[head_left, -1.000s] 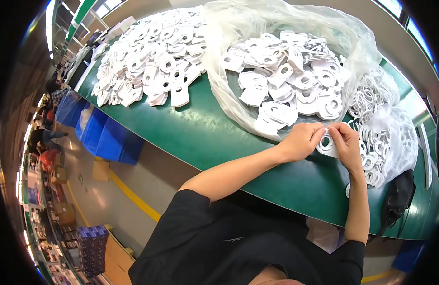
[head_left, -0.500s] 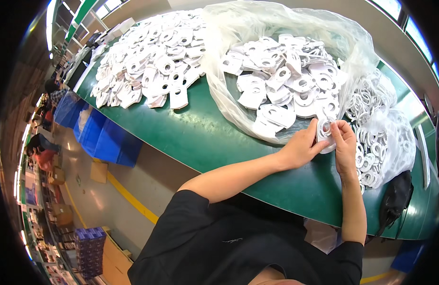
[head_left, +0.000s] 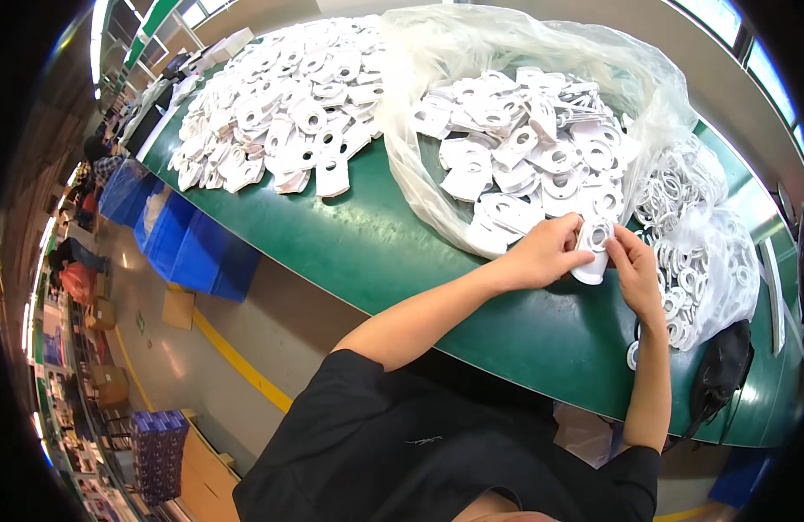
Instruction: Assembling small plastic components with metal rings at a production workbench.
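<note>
My left hand (head_left: 548,252) grips a white plastic part with a round hole (head_left: 590,270), thumb laid across its front. From the other side my right hand (head_left: 637,268) pinches the same part near its upper end. A white ring (head_left: 600,233) shows around the hole, between my fingertips; whether it is seated there I cannot tell. Just beyond my hands, a heap of similar white parts (head_left: 515,148) lies in an opened clear plastic bag (head_left: 402,165). Right of my right hand are loose white rings (head_left: 680,283), and one single ring (head_left: 633,355) lies by my right forearm.
A large pile of white parts (head_left: 280,113) covers the far left of the green table (head_left: 350,252). Another clear bag (head_left: 732,261) holds rings at the right, with a black pouch (head_left: 719,370) near it. Blue bins (head_left: 193,252) stand on the floor beyond the table's left edge.
The held part has tilted, and its wide lower end now shows below my fingers. My right hand has shifted slightly right and down. The single ring by my right forearm has come into sight.
</note>
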The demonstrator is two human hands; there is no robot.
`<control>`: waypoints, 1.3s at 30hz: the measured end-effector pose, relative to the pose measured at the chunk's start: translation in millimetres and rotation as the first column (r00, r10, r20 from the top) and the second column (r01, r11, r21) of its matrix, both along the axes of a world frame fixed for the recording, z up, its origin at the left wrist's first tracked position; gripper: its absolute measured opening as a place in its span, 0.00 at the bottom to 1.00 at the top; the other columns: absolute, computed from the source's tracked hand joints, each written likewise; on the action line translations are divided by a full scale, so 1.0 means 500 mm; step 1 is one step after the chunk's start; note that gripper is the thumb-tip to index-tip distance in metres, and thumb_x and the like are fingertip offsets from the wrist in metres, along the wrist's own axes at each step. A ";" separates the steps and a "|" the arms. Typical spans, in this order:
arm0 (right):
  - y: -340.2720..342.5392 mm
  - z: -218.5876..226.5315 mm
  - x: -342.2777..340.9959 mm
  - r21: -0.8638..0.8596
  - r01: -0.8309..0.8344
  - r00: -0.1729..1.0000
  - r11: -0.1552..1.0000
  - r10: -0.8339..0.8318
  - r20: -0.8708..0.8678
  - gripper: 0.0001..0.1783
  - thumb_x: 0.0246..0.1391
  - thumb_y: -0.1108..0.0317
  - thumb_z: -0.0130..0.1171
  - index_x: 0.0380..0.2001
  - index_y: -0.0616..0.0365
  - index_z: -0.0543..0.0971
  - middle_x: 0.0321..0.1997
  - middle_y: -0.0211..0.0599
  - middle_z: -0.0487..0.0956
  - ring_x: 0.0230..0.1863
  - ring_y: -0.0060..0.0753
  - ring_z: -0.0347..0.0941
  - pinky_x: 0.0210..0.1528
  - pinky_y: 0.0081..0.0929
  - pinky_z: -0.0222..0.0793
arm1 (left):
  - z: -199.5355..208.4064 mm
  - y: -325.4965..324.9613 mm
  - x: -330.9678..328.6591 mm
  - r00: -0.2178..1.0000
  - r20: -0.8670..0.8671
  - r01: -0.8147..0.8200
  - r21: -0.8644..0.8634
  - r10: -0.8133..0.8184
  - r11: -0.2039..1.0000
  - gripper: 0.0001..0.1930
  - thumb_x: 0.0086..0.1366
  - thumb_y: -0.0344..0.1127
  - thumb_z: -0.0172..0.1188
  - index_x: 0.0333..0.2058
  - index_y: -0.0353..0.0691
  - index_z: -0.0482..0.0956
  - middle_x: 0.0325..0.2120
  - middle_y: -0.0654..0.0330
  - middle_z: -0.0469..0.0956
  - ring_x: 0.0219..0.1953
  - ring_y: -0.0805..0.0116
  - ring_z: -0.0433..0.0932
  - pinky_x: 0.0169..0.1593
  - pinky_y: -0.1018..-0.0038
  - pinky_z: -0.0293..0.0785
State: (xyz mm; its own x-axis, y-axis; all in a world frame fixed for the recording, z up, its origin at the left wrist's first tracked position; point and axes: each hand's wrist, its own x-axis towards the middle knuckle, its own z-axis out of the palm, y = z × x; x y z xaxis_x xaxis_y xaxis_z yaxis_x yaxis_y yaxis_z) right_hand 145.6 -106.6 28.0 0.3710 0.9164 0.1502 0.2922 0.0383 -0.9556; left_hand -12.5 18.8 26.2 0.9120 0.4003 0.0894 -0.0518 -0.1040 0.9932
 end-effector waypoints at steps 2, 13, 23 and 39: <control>0.005 -0.024 0.007 -0.020 0.001 0.998 1.000 0.000 0.058 0.16 0.65 0.68 0.46 0.48 0.68 0.74 0.31 0.31 0.79 0.30 0.18 0.72 0.37 0.18 0.69 | 0.008 0.025 -0.005 0.998 -0.003 -0.055 0.091 0.055 0.994 0.13 0.57 0.35 0.61 0.34 0.33 0.69 0.21 0.57 0.75 0.22 0.71 0.75 0.26 0.74 0.70; 0.005 -0.007 -0.029 -0.074 0.023 0.978 0.997 -0.007 0.210 0.14 0.61 0.72 0.51 0.49 0.63 0.75 0.28 0.33 0.79 0.27 0.18 0.71 0.33 0.17 0.68 | 0.178 0.603 -0.212 0.543 0.398 -0.571 -0.471 0.740 0.672 0.20 0.65 0.42 0.56 0.47 0.33 0.65 0.41 0.48 0.72 0.36 0.60 0.76 0.40 0.70 0.76; 0.001 -0.002 -0.023 -0.052 0.092 0.950 0.994 -0.072 0.303 0.12 0.57 0.74 0.54 0.44 0.64 0.77 0.27 0.35 0.80 0.28 0.21 0.74 0.34 0.19 0.70 | 0.093 0.526 -0.152 0.293 0.547 -0.937 0.326 0.784 0.123 0.22 0.62 0.38 0.56 0.52 0.31 0.68 0.44 0.47 0.75 0.47 0.55 0.74 0.49 0.65 0.70; -0.034 0.066 0.049 0.026 0.299 0.828 0.954 -0.274 0.489 0.09 0.52 0.72 0.60 0.36 0.64 0.80 0.27 0.35 0.80 0.28 0.22 0.73 0.33 0.21 0.69 | 0.039 0.278 0.102 0.667 0.217 -0.676 0.579 0.713 0.456 0.23 0.51 0.37 0.61 0.47 0.37 0.72 0.29 0.47 0.79 0.34 0.48 0.79 0.42 0.60 0.71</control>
State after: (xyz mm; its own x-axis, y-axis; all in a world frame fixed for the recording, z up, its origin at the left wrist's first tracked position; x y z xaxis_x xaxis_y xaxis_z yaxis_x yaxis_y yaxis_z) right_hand 170.2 -123.6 61.2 0.5105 0.7912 0.3367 0.7062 -0.1624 -0.6892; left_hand 38.5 158.1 45.6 0.3657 0.7851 0.4998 0.3471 -0.6133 0.7095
